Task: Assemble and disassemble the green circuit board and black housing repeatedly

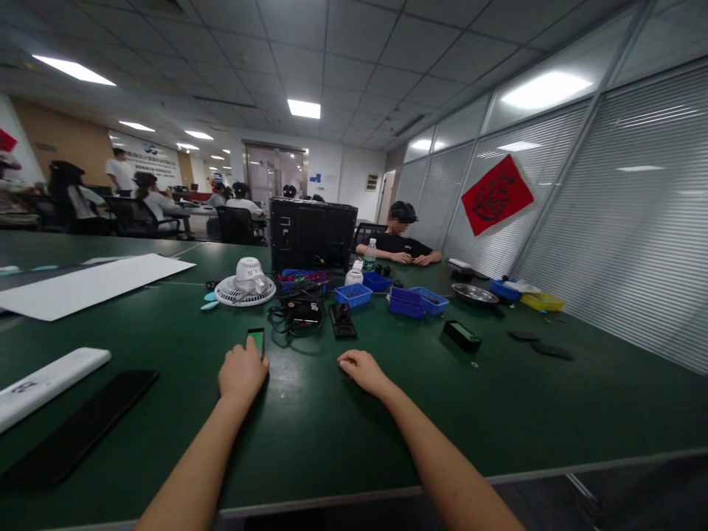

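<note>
My left hand (242, 372) rests on the green table, closed over a small black rectangular thing with a green face (256, 338). The far end of that thing sticks out beyond my fingers; its near part is hidden under the hand. My right hand (363, 371) lies on the table to the right, its fingers curled together, and nothing shows in them. Beyond it stands a black device on a flat base (343, 321). A black adapter-like box with cables (304, 316) lies between and beyond the two hands.
Left are a white long panel (55, 380), a black strip (82, 428) and a white sheet (99, 284). Farther back are a white fan (247, 284), a black computer case (313, 232) and blue bins (352, 296). A black open box (462, 335) lies right. A person (406, 240) sits opposite.
</note>
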{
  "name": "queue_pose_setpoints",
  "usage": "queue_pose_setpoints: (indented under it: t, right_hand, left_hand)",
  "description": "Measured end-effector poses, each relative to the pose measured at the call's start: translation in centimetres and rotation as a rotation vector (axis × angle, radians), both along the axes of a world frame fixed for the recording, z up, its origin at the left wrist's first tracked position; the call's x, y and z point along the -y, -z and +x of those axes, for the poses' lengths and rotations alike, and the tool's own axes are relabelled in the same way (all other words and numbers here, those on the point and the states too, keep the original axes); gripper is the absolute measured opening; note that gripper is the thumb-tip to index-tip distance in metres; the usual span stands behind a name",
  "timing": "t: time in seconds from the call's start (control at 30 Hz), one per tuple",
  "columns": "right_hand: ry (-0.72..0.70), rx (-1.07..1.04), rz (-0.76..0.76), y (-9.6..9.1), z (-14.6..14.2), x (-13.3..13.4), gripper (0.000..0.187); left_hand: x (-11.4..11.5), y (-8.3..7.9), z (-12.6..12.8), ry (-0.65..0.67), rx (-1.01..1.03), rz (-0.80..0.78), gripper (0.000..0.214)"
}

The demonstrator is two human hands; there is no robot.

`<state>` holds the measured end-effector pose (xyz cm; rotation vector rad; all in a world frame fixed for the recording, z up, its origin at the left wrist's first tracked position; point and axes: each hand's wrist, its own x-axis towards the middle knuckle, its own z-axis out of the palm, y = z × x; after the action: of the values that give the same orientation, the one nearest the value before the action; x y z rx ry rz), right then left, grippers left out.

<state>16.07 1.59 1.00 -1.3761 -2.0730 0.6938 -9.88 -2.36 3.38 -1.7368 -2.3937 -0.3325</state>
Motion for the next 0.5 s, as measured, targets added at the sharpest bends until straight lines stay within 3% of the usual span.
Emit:
queue_pose_setpoints:
  t: [0.27,0.4,0.5]
  right_hand:
    - [-0.024,-0.086,-0.022,0.3,0.0,-0.2,0.019]
    - [0.058,-0.33,-0.155,0.6,0.1,-0.7,0.012]
    - [0.146,-0.571,-0.229,0.7,0.3,-1.0,0.023]
  left_hand:
    - [1.3,-1.0,6.2,0.185,-0.007,-0.072,0.056]
    - [1.5,-0.7,8.6,0.259,0.005,-0.07,0.057]
    - [1.5,-0.1,9.3,0.29,-0.002,-0.034,0.057]
